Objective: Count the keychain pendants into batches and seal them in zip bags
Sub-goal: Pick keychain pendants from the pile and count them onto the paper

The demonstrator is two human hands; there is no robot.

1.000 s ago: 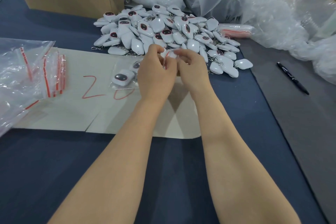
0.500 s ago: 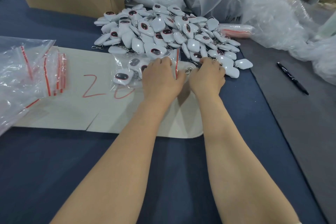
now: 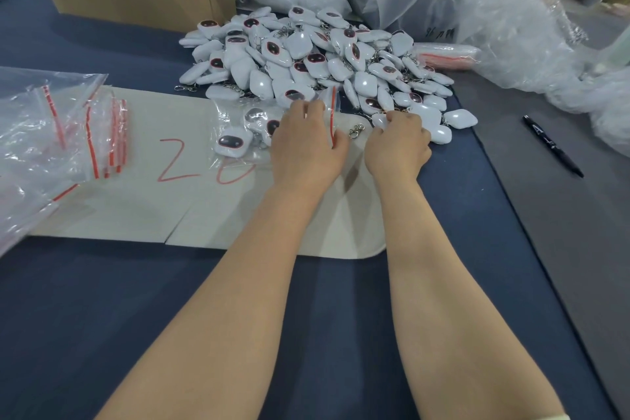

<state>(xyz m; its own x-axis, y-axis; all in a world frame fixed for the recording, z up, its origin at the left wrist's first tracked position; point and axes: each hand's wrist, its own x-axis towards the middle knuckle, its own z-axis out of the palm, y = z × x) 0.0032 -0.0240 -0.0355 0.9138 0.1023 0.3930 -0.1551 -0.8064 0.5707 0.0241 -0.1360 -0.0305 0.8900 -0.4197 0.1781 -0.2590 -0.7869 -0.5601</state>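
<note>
A heap of white keychain pendants point(image 3: 317, 58) with dark oval faces lies at the back of the blue table. A clear zip bag point(image 3: 249, 126) with a red seal strip lies on the beige card point(image 3: 136, 201) marked "20" and holds several pendants. My left hand point(image 3: 306, 147) holds the bag's mouth, thumb and fingers around the red strip. My right hand point(image 3: 397, 143) reaches into the near edge of the heap, fingers curled round a white pendant point(image 3: 380, 119). A loose metal clasp point(image 3: 356, 130) lies between the hands.
A stack of unused zip bags point(image 3: 68, 133) lies at the left. A cardboard box point(image 3: 129, 0) with a red sign holds more pendants at the back left. Crumpled plastic sheeting point(image 3: 494, 20) fills the back right. A black pen point(image 3: 552, 150) lies on the grey mat at the right.
Both hands came down from pinching the bag's seal together. The bag went onto the card, the left hand stayed on its mouth, and the right hand moved right to the heap.
</note>
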